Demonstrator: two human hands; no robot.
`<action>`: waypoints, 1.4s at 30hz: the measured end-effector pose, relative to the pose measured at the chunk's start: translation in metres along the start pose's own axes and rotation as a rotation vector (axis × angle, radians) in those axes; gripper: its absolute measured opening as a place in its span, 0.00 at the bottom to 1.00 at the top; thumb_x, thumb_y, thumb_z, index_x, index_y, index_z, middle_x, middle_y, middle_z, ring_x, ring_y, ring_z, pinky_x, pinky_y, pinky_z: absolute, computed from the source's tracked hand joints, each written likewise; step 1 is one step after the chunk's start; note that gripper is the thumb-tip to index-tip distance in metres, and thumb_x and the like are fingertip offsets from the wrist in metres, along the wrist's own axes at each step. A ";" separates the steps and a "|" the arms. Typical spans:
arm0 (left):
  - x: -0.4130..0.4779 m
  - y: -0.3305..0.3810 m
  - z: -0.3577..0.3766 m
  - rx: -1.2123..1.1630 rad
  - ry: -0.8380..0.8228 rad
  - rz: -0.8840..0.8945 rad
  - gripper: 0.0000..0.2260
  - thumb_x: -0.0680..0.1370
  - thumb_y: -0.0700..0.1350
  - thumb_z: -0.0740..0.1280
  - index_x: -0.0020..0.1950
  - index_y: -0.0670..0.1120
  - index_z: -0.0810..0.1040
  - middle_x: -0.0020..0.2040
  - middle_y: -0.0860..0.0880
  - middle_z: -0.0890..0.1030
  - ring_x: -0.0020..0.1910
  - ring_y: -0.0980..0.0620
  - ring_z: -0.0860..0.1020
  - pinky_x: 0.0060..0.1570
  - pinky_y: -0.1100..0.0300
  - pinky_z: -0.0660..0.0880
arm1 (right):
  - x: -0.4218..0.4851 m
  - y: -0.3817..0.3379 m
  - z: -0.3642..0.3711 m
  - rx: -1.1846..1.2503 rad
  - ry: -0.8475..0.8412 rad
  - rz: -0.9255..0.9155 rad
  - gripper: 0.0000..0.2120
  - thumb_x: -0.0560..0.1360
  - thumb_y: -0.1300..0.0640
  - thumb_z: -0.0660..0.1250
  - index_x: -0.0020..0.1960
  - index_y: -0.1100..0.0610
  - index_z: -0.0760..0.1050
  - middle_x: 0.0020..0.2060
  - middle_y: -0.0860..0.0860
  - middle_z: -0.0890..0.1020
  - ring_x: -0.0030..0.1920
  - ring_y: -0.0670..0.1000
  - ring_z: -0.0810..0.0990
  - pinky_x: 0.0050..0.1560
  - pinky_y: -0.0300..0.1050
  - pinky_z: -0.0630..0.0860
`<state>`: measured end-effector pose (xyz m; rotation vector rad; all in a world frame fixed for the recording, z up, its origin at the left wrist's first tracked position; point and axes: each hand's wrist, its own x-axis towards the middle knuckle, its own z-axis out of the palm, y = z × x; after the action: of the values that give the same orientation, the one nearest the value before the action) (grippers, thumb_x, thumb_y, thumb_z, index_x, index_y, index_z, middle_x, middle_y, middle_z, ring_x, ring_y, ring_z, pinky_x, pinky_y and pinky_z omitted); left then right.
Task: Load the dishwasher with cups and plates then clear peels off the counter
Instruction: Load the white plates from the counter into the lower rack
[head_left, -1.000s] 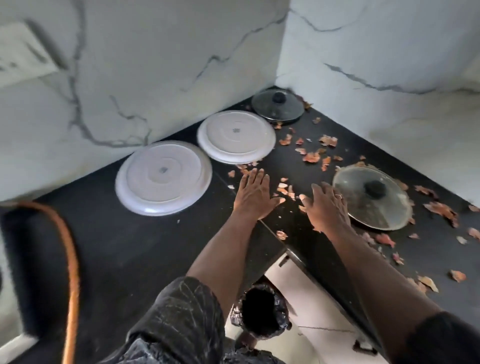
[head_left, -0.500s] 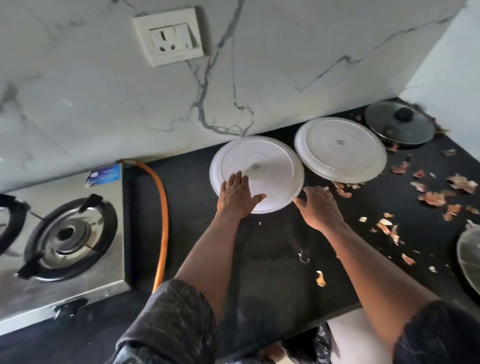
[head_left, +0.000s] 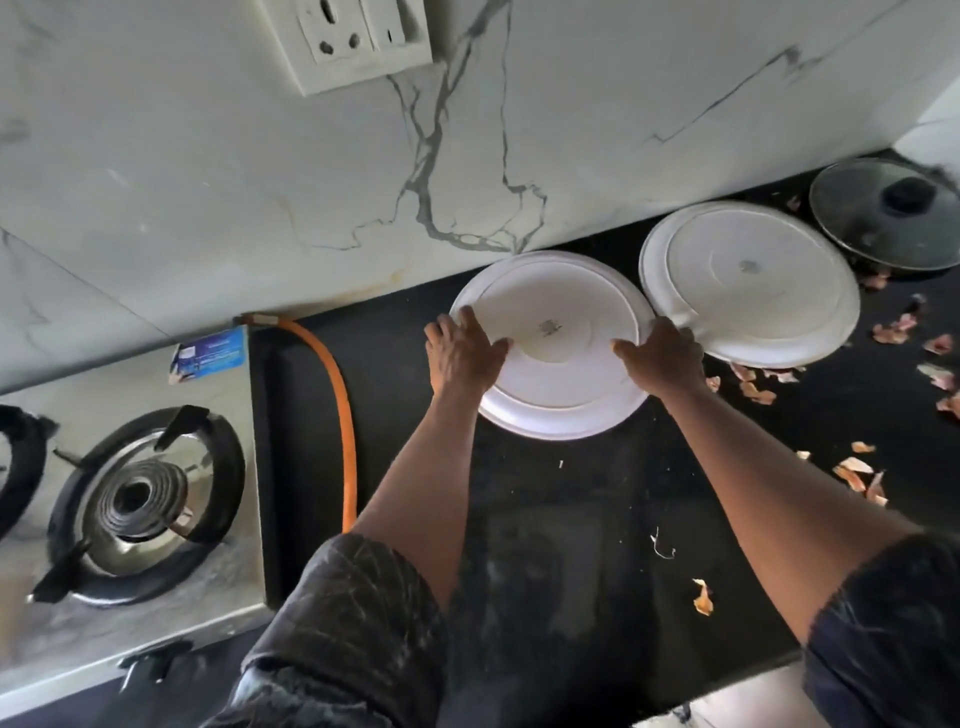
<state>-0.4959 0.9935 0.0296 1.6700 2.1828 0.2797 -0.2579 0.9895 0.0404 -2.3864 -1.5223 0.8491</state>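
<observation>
A white plate (head_left: 558, 387) lies upside down on the black counter (head_left: 566, 525), close to the marble wall. My left hand (head_left: 462, 356) grips its left rim and my right hand (head_left: 658, 358) grips its right rim, thumbs resting on the plate's underside. A second white plate (head_left: 753, 283), also upside down, lies just to the right, its edge touching the first. Orange-brown peels (head_left: 857, 475) are scattered over the counter to the right, and one peel (head_left: 702, 597) lies near the front edge.
A glass lid with a black knob (head_left: 891, 218) sits in the far right corner. A steel gas stove (head_left: 130, 493) stands on the left, with an orange hose (head_left: 340, 400) running beside it. A wall socket (head_left: 353, 36) is above.
The view has swung left from the corner to the stove side. Both hands have moved from the peels to the left plate and now hold its two rims.
</observation>
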 end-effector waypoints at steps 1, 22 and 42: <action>0.004 0.001 0.001 -0.020 0.036 -0.025 0.32 0.76 0.62 0.67 0.72 0.43 0.64 0.67 0.40 0.70 0.66 0.39 0.65 0.67 0.47 0.65 | 0.002 -0.001 0.000 0.021 0.022 0.013 0.33 0.76 0.42 0.69 0.71 0.63 0.69 0.66 0.67 0.72 0.67 0.69 0.71 0.67 0.60 0.69; 0.013 0.005 -0.020 -0.378 -0.030 -0.314 0.38 0.67 0.62 0.77 0.70 0.45 0.72 0.69 0.40 0.67 0.69 0.38 0.66 0.71 0.48 0.65 | -0.027 0.025 -0.021 0.298 0.119 0.058 0.31 0.74 0.49 0.75 0.73 0.58 0.70 0.67 0.61 0.68 0.64 0.64 0.73 0.63 0.56 0.73; -0.129 0.223 0.069 -0.233 -0.287 0.310 0.35 0.75 0.63 0.69 0.70 0.38 0.68 0.68 0.38 0.68 0.65 0.36 0.73 0.65 0.45 0.71 | -0.163 0.253 -0.129 0.342 0.498 0.383 0.28 0.75 0.43 0.71 0.68 0.59 0.75 0.61 0.58 0.81 0.62 0.61 0.78 0.63 0.56 0.75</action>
<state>-0.2414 0.9262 0.0738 1.7851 1.6196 0.3391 -0.0420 0.7492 0.0932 -2.4069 -0.6901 0.4667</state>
